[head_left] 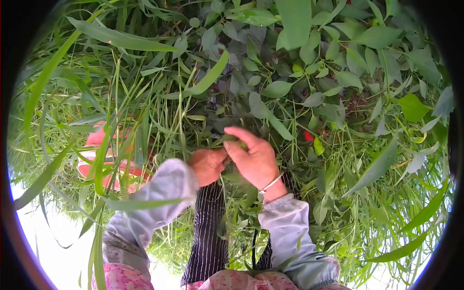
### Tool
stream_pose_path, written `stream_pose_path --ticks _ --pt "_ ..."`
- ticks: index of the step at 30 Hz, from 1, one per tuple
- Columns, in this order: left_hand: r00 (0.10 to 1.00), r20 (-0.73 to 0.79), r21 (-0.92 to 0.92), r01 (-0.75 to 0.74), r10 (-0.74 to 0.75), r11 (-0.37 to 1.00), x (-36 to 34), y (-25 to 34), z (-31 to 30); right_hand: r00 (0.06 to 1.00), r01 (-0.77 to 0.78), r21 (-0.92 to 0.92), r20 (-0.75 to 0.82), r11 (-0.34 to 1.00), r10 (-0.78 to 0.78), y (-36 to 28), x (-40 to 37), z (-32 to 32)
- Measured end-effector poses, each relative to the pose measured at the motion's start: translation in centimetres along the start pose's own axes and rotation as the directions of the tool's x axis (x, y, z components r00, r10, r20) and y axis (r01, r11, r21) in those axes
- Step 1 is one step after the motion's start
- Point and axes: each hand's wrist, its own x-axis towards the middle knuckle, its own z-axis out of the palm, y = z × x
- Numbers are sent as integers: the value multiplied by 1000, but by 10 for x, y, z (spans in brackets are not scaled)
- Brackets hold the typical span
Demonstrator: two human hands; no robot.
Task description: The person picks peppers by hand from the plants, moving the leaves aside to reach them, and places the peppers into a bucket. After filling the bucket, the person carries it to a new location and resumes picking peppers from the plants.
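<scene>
My left hand is closed, with its thumb side turned toward the other hand. Touching it at the fingertips is my right hand, its thumb and index finger bent around a small bit of green. What this green bit is, and what the left fingers hold, I cannot make out. Both hands are low among pepper plants. To the right of them hang a red pepper and a yellow-green pepper.
Behind tall grass at the left stands a red and white container, partly hidden. Long grass blades cross the view close to the camera. Striped trouser legs are below my hands. Dense leaves and grass surround everything.
</scene>
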Motion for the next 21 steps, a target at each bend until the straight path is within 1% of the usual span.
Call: stream_pose_path --ticks 1,2,4,5,6,9,10,11,12,13,14,15,16,17,18,19,21 --pt "998 47 34 31 -32 999 3 2 2 1000 16 -250 -13 968 -20 -3 0 1" --pt "994 97 115 43 -54 992 6 1 0 1000 -11 -321 -23 947 4 -6 0 2" --pt "994 -60 83 -90 96 992 -1 8 -15 994 -39 -455 70 890 80 -9 0 -3" --pt "974 -144 72 -166 175 983 -2 7 -22 987 -48 -526 106 849 122 -10 -1 -6" --pt "859 -319 290 -314 401 904 -1 2 -26 983 -41 -553 128 832 134 -5 -2 -6" --pt "911 -258 213 -271 321 939 1 30 -80 974 -18 -629 163 778 154 -8 -3 -6" --pt "909 -264 123 -299 322 946 9 39 -100 969 -23 -638 174 770 174 -12 -3 -6" --pt "907 -271 34 -326 323 945 20 47 -115 972 -21 -620 172 784 162 -14 -3 -6" --pt "827 -470 -217 -446 308 868 36 61 -119 974 -21 -601 169 799 152 -14 -4 -7" --pt "842 -493 -295 -398 219 868 53 72 -128 976 -19 -583 166 812 142 -14 -4 -7" --pt "784 -580 -242 -424 220 873 81 72 -127 974 -21 -577 171 816 146 -15 -4 -8" --pt "791 -587 -118 -294 172 948 102 80 -129 972 -27 -574 178 818 156 -17 -3 -9" --pt "796 -593 6 -150 124 989 123 88 -131 968 -34 -570 185 821 168 -20 -4 -11" --pt "809 -581 130 -19 92 991 143 90 -131 965 -42 -564 192 824 181 -21 -5 -12" --pt "826 -559 209 63 67 976 155 83 -129 968 -9 -572 200 820 151 -22 -5 -5" --pt "842 -537 271 109 56 956 169 81 -126 965 -17 -577 205 816 165 -24 -5 -6" --pt "864 -501 346 148 49 927 188 71 -122 959 -30 -586 213 810 189 -28 -5 -7"
